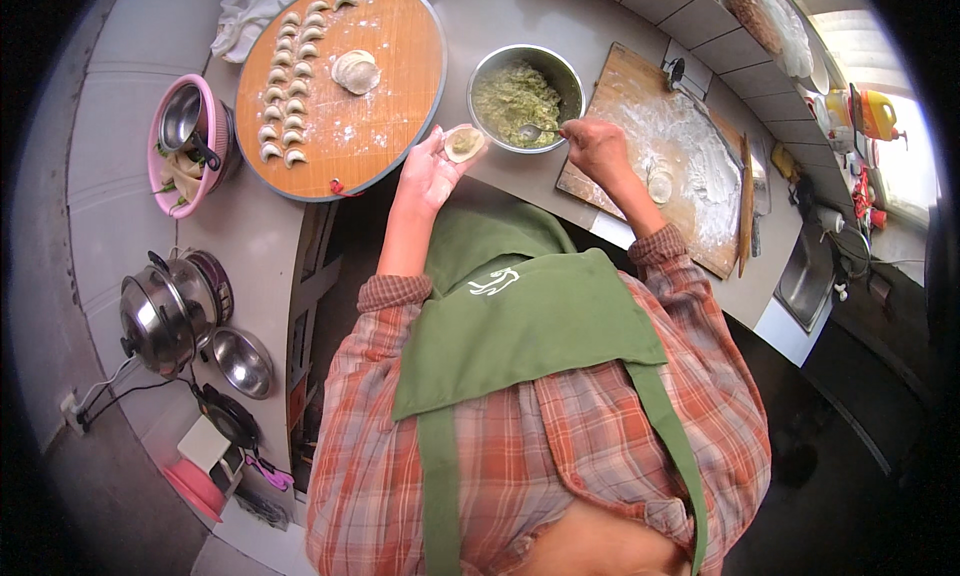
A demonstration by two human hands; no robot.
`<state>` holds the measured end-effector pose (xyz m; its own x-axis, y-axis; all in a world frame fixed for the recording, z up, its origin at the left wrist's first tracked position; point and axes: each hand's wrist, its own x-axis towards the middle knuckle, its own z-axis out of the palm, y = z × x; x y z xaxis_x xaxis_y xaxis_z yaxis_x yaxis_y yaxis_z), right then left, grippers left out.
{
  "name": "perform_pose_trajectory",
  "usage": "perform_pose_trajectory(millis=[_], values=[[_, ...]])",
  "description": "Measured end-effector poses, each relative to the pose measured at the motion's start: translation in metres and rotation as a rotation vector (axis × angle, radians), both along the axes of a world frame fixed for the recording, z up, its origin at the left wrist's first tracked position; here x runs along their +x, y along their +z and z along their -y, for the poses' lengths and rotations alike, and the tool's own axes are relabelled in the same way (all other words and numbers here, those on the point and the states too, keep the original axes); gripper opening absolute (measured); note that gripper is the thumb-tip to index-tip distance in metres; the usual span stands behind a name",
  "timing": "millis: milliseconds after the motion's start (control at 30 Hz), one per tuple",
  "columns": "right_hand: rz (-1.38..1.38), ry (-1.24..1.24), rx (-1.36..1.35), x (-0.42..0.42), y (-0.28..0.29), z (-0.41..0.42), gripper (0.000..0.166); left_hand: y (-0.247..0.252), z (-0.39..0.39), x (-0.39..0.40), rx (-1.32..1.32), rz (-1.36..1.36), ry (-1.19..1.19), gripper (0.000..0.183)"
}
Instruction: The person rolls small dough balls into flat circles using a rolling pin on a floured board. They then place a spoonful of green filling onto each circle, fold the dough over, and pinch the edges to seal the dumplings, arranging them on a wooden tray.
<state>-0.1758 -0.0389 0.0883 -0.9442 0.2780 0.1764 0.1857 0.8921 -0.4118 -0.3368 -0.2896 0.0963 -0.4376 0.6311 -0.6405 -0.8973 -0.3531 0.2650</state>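
On the fingers of my left hand (431,172) rests a round dumpling wrapper (465,144) with a small mound of greenish filling (462,140) on it. My right hand (597,150) grips the handle of a metal spoon (531,132), whose bowl lies over the filling inside a steel mixing bowl (579,88). To the left, a round wooden board (397,133) carries two rows of folded dumplings (298,106) and a small stack of wrappers (356,73). My left hand is just off this board's near edge.
A floured cutting board (611,88) with more wrappers (660,184) and a rolling pin (745,208) lies at right, before a sink (806,279). Farther left are a pink basket (156,174), a lidded steel pot (150,324) and a steel bowl (241,362). A power cord (109,381) runs to the wall.
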Motion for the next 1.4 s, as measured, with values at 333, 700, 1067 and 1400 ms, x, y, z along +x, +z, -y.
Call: perform_pose_trajectory(millis=[333,700,1067,1400], values=[[0.109,-0.018,-0.131,-0.006,0.008,0.007,0.01,0.007,0.008,0.006,-0.115,-0.044,0.037,0.041],[0.178,-0.323,-0.905,-0.003,-0.021,-0.011,0.026,-0.013,0.004,0.002,-0.086,-0.03,0.047,0.038],[-0.316,0.056,-0.453,0.009,0.035,0.037,0.036,0.028,-0.034,0.009,0.04,0.068,-0.132,0.055],[-0.4,0.107,0.074,0.032,0.053,0.014,0.044,0.045,-0.036,0.001,0.053,0.039,-0.173,0.06]])
